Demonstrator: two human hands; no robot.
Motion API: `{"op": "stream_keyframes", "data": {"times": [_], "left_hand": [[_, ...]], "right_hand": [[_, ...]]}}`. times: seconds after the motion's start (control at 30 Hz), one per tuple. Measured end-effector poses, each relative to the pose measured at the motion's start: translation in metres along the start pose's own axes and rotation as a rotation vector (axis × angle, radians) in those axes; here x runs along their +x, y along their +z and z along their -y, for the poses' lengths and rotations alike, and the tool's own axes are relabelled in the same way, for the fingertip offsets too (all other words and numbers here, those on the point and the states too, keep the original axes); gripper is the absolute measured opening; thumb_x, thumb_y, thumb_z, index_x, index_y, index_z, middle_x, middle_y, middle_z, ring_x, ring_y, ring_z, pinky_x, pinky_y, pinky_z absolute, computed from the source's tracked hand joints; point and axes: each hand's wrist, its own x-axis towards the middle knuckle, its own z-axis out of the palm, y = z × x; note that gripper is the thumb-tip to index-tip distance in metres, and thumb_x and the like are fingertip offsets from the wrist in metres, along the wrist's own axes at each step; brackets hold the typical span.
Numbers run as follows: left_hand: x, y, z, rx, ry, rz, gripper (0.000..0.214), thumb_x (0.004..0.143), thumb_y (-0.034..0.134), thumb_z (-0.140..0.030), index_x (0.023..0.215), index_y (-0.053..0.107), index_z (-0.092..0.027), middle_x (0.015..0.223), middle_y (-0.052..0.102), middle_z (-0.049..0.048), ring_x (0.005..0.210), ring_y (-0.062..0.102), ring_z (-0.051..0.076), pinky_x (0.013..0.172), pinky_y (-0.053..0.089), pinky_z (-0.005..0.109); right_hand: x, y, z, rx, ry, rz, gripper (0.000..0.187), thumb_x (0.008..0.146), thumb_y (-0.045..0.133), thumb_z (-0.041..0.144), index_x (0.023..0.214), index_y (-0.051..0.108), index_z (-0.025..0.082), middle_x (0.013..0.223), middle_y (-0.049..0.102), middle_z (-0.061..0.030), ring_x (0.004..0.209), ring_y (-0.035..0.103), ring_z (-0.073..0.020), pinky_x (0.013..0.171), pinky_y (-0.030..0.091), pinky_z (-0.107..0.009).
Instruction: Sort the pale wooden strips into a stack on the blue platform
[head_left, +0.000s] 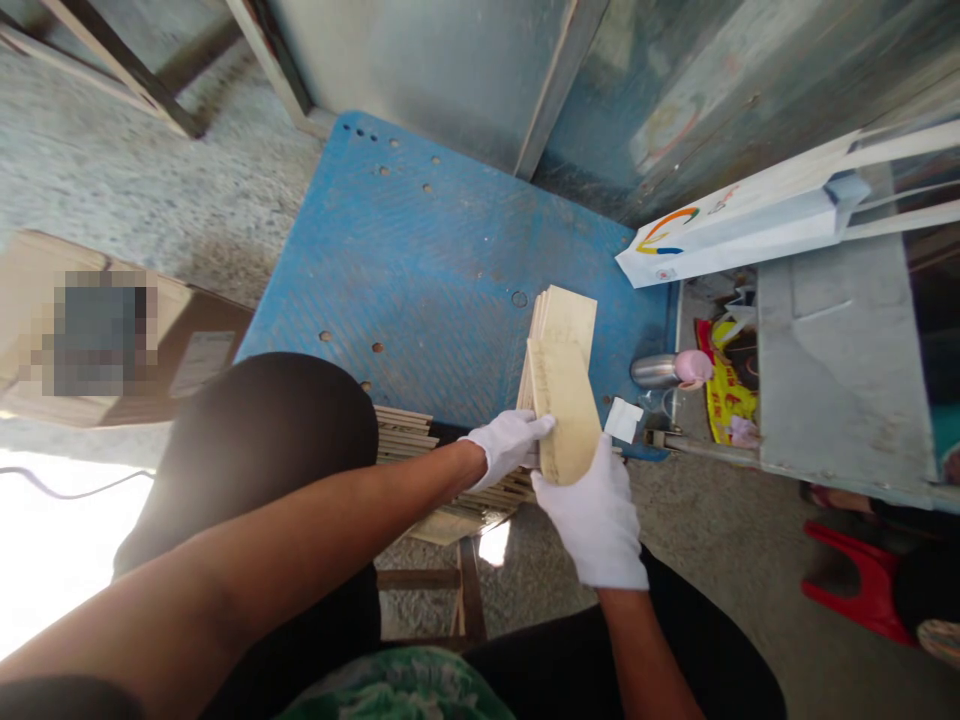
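Observation:
Both my hands wear white gloves. My right hand (596, 515) grips the near end of a thin pale wooden board (564, 405) from below. My left hand (510, 445) pinches the same board's left edge, fingers closed on it. Behind this board, a stack of similar thin boards (566, 315) stands on edge on the blue platform (420, 260). Several more flat boards (409, 430) lie piled under my left forearm, beside my dark-trousered knee (277, 440).
A cardboard box (112, 340) sits on the concrete floor at left. A white carton (750, 220) rests on a grey metal cabinet (847, 370) at right. A steel flask with pink cap (667, 370), yellow packaging (724, 390) and a red stool (855, 580) lie nearby.

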Motion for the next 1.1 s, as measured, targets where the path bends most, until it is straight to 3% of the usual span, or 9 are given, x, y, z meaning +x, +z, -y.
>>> {"op": "stream_keyframes", "data": {"times": [0.13,0.23,0.37,0.47,0.6,0.8,0.93,1.1], "left_hand": [[0.006,-0.005,0.011,0.037,-0.070,-0.046,0.038,0.090,0.052,-0.022,0.125,0.053,-0.009,0.120,0.066,0.0164,0.098,0.068,0.019,0.085,0.055,0.033],[0.002,-0.007,0.012,0.150,-0.075,-0.108,0.035,0.092,0.048,-0.021,0.125,0.053,-0.010,0.125,0.064,0.0147,0.099,0.068,0.016,0.082,0.056,0.028],[-0.011,-0.001,0.007,0.258,-0.046,-0.092,0.034,0.093,0.048,-0.026,0.123,0.054,-0.009,0.124,0.065,0.0147,0.097,0.068,0.015,0.082,0.056,0.028],[-0.019,0.008,0.005,0.357,0.018,-0.081,0.031,0.090,0.052,-0.023,0.118,0.057,-0.010,0.122,0.066,0.0122,0.097,0.066,0.014,0.084,0.054,0.027],[-0.027,0.016,0.013,0.707,0.116,-0.065,0.026,0.085,0.057,-0.026,0.107,0.062,-0.012,0.106,0.070,0.0078,0.092,0.065,0.016,0.081,0.053,0.027],[-0.046,0.019,0.033,1.196,0.080,-0.014,0.025,0.084,0.055,-0.036,0.101,0.063,-0.018,0.094,0.068,0.0035,0.083,0.063,0.017,0.076,0.050,0.028],[-0.057,0.019,0.039,1.294,0.028,0.044,0.024,0.086,0.053,-0.034,0.105,0.062,-0.021,0.095,0.067,0.0028,0.085,0.063,0.016,0.077,0.048,0.025],[-0.060,0.019,0.038,1.419,-0.029,0.188,0.026,0.085,0.052,-0.031,0.107,0.062,-0.022,0.093,0.069,0.0038,0.083,0.065,0.017,0.076,0.049,0.026]], "right_hand": [[-0.042,0.017,-0.008,-0.001,0.027,-0.002,0.106,0.064,0.067,0.062,0.150,0.024,0.016,0.143,0.041,-0.0207,0.108,0.058,-0.0422,0.082,0.050,-0.052],[-0.054,0.019,-0.012,0.091,0.075,0.057,0.104,0.065,0.065,0.066,0.149,0.029,0.017,0.140,0.045,-0.0213,0.107,0.060,-0.0419,0.084,0.049,-0.053],[-0.039,0.009,-0.025,0.257,0.183,0.137,0.105,0.066,0.060,0.074,0.149,0.031,0.017,0.136,0.051,-0.0205,0.114,0.057,-0.0401,0.093,0.046,-0.052],[-0.015,0.002,-0.034,0.391,0.131,0.011,0.105,0.066,0.063,0.071,0.150,0.030,0.017,0.141,0.047,-0.0183,0.123,0.051,-0.0365,0.099,0.044,-0.046],[0.009,-0.008,-0.032,0.500,0.114,-0.143,0.109,0.065,0.068,0.064,0.153,0.022,0.019,0.139,0.049,-0.0160,0.124,0.051,-0.0338,0.098,0.046,-0.043],[0.009,-0.025,-0.019,0.489,0.131,-0.164,0.120,0.061,0.069,0.069,0.154,0.013,0.018,0.147,0.040,-0.0166,0.130,0.045,-0.0346,0.106,0.039,-0.045],[0.004,-0.017,-0.029,0.549,0.180,-0.134,0.122,0.060,0.070,0.071,0.154,0.013,0.019,0.147,0.040,-0.0146,0.132,0.043,-0.0323,0.109,0.036,-0.044],[-0.008,0.008,-0.052,0.561,0.210,-0.178,0.112,0.060,0.071,0.065,0.150,0.025,0.018,0.134,0.054,-0.0132,0.116,0.058,-0.0294,0.099,0.047,-0.040]]}}
